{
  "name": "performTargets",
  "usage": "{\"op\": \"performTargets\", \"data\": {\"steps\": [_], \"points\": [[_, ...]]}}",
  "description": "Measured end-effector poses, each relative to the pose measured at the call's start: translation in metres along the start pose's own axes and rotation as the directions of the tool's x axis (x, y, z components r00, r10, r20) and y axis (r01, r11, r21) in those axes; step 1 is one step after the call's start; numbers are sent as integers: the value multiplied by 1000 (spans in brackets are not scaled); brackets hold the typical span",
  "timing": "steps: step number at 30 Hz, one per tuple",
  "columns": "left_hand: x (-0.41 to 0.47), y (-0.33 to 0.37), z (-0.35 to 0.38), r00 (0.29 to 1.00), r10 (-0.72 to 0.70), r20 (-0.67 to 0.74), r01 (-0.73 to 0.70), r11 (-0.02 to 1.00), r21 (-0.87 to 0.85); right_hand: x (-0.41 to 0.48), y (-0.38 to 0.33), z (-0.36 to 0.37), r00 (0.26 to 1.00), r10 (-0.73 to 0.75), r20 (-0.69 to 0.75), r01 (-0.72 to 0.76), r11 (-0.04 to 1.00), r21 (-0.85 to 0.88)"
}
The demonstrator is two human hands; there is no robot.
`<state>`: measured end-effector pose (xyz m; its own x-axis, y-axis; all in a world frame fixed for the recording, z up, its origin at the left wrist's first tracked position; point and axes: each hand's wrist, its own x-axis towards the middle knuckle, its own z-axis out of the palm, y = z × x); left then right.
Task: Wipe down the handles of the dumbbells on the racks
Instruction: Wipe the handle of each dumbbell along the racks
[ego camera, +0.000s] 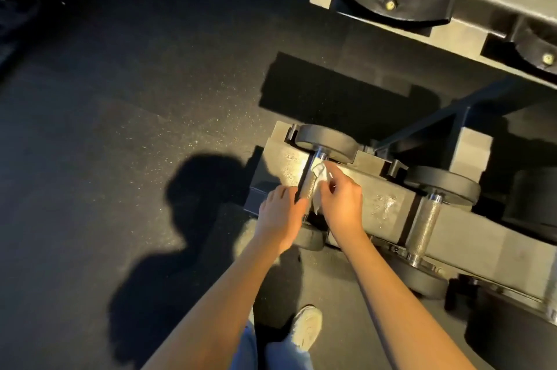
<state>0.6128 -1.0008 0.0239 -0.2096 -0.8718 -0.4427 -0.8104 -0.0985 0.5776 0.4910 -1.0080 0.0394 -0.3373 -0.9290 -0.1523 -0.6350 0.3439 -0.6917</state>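
left hand [280, 216] grips the dumbbell handle [309, 185], right hand [343, 203] pinches cloth [320, 178], over speckled floor [150, 116].

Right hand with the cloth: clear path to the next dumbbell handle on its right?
Probably yes. The right hand holds the cloth on the first handle; the next handle lies uncovered, with only flat rack top between them.

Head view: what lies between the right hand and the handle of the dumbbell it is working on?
A crumpled white cloth, pinched by the right hand, lies against the knurled handle. The head view shows this.
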Motion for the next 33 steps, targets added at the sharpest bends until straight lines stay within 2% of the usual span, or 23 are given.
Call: {"op": "performTargets", "data": {"steps": [4,9,11,16,24,26,30,33], "points": [[2,-6,11,993,18,-114,-21,1000,-22,-1,15,8,994,-110,-21,109,993,-49],[-5,-4,10,983,44,-177,-56,996,-67,-6,27,-4,968,-164,188,177,983,-52],[-7,-4,10,985,37,-169,-48,997,-64,-5,30,-4,952,-222,211,246,965,-93],[-9,-2,9,986,18,-164,-36,994,-105,12,31,4,956,-291,-43,275,936,-218],[-6,-2,13,987,-46,-156,17,984,-180,-1,34,4,942,-335,24,335,936,-108],[-7,-2,12,988,-45,-151,15,981,-195,10,31,4,945,-328,-16,324,939,-112],[-9,-2,10,987,-42,-152,7,974,-225,22,20,13,951,-248,-183,234,968,-96],[-8,-3,12,985,-48,-163,11,976,-220,5,26,18,957,-250,-150,250,968,-23]]}}
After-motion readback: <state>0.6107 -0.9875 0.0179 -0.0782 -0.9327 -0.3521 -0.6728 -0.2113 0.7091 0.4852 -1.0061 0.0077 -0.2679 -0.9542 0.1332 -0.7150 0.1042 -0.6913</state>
